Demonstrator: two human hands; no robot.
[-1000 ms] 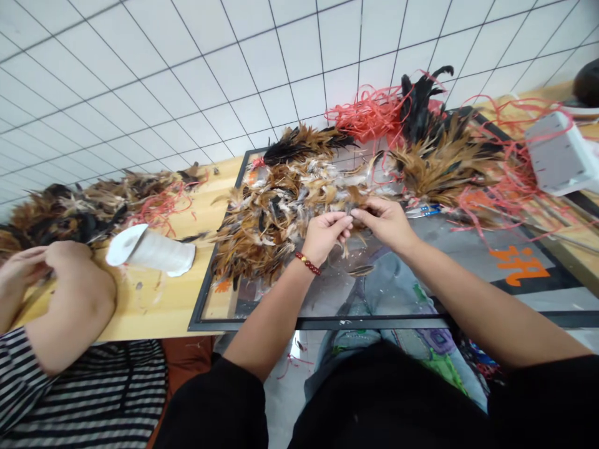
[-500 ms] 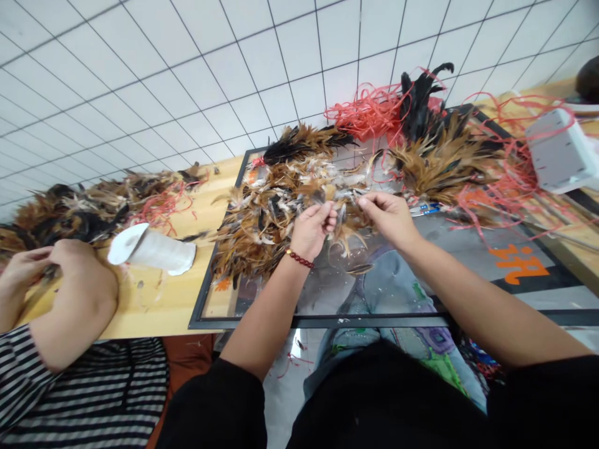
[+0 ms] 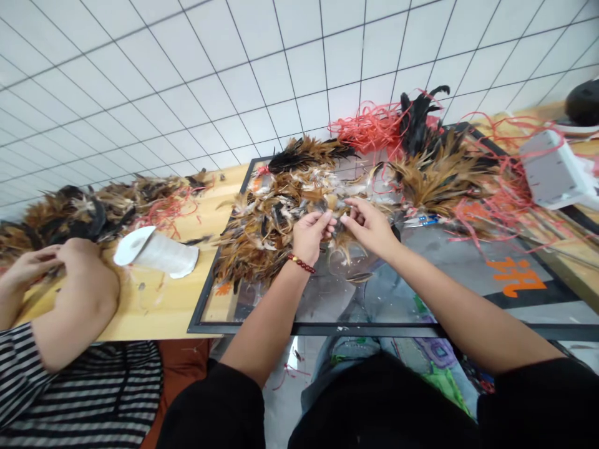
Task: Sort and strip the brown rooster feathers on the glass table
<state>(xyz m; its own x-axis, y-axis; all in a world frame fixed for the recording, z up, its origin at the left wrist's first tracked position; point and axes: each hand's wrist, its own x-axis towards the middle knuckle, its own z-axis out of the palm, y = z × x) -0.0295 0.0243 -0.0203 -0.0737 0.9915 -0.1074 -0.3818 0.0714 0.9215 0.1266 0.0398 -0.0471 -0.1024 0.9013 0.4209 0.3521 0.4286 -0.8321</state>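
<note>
My left hand, with a beaded bracelet on its wrist, is closed in a pinch on a feather; most of the feather is hidden by the fingers. Close on its right, my right hand has thumb and forefinger nearly together, and a dark feather shows below its palm side. Whether that feather is held cannot be made out. Under and left of both hands spreads a pile of brown, black and white feathers on a glass panel with a black frame.
Red plastic strips lie at the back, near a bunch of brown feathers. Blue-handled snips lie right of my hands. A white spool lies left, beside a co-worker's hands. A white box stands far right.
My right hand has moved left and slightly down, closer to my left hand. My left hand stays pinched in about the same place. The view has shifted slightly.
</note>
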